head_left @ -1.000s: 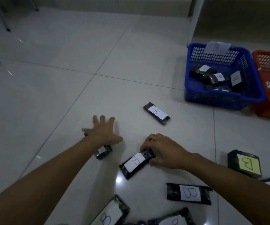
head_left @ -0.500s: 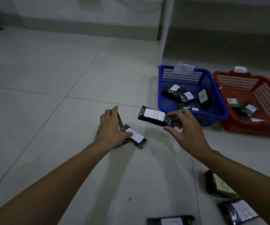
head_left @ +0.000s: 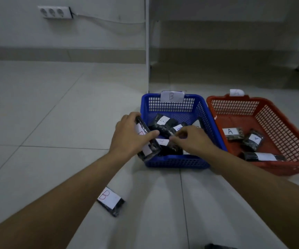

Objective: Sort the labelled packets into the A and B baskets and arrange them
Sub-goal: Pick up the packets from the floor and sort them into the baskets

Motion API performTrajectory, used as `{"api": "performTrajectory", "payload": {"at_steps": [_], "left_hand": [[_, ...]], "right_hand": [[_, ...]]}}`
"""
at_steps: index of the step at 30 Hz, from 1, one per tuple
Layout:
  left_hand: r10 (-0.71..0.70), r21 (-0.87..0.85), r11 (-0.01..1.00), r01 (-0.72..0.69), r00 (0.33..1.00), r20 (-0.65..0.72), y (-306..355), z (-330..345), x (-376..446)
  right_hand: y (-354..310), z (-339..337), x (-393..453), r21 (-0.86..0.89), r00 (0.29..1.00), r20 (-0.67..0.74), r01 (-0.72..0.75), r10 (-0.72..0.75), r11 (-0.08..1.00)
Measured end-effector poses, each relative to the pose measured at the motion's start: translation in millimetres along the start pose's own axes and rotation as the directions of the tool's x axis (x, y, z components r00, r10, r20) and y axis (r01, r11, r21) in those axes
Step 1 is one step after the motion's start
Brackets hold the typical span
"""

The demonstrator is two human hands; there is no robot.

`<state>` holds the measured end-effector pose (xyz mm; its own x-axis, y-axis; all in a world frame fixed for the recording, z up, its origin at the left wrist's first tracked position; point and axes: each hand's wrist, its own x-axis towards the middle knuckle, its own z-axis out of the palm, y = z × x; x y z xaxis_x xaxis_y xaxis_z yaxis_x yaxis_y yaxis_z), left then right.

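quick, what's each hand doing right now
Left hand: grips a packet at the left wall of the blue basket.
Right hand: over the blue basket, fingers curled; whether it pinches anything cannot be told.

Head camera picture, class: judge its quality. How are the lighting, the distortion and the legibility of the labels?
Head view: dim, even, bluish light with soft shadows under the forearms; wide-angle bending curves the wall base and skews the red basket; the B tag on the blue basket reads clearly, the A tag above the red one is washed out; the label on the packet in the left hand is smeared.
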<state>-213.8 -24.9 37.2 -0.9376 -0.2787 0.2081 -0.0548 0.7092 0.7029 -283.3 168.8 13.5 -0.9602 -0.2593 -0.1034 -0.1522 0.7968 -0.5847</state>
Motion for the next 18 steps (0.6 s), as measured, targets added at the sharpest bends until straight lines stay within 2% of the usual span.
{"api": "performTrajectory", "payload": {"at_steps": [2,3,4,6,8,10,12,13,14,16,17,18], "left_hand": [[-0.088,-0.063,0.994,0.087,0.996,-0.019,8.9,9.6,12.5],[-0.125,-0.091,0.988,0.122,0.992,-0.022,13.1,16.4,16.9],[-0.156,-0.116,0.981,0.153,0.988,-0.013,17.3,24.1,19.6],[-0.217,-0.173,0.960,0.222,0.975,0.046,24.7,39.8,20.8],[-0.236,-0.256,0.933,0.252,0.967,0.093,26.0,49.8,18.2],[-0.205,-0.319,0.926,0.200,0.979,0.020,17.2,46.8,9.7],[-0.127,-0.282,0.955,0.090,0.985,-0.116,-7.0,36.8,-7.8],[-0.068,-0.218,0.975,0.037,0.988,-0.136,-23.7,30.6,-19.7],[-0.012,-0.126,0.992,0.000,0.996,-0.092,-41.0,23.9,-32.0],[0.015,0.089,0.996,-0.029,0.987,0.159,-71.3,10.1,-54.8],[-0.038,0.204,0.979,-0.032,0.944,0.329,-84.5,3.0,-62.4],[-0.123,0.324,0.945,-0.045,0.869,0.479,-93.9,-4.0,-68.1]], "right_hand": [[-0.3,-9.7,-8.7,0.254,0.997,0.060,0.041,-0.058,0.966],[-1.4,-16.1,-15.9,0.413,0.986,0.139,0.026,-0.091,0.910],[-0.4,-20.1,-21.1,0.499,0.970,0.209,0.002,-0.123,0.867],[4.3,-21.3,-24.0,0.513,0.959,0.235,0.018,-0.160,0.858],[11.6,-20.4,-16.2,0.484,0.983,0.152,0.020,-0.106,0.875],[19.7,-25.0,-2.4,0.502,0.996,0.093,-0.044,-0.003,0.864],[27.6,-31.7,10.8,0.493,0.993,0.034,-0.115,0.113,0.862],[32.6,-33.3,17.6,0.484,0.984,-0.008,-0.153,0.179,0.862],[38.5,-33.5,25.7,0.478,0.968,-0.032,-0.203,0.247,0.855],[47.7,-32.9,35.5,0.467,0.934,-0.020,-0.308,0.358,0.829],[51.1,-31.3,37.8,0.462,0.921,-0.002,-0.345,0.390,0.817],[54.2,-30.4,39.3,0.460,0.909,0.022,-0.380,0.417,0.802]]}}
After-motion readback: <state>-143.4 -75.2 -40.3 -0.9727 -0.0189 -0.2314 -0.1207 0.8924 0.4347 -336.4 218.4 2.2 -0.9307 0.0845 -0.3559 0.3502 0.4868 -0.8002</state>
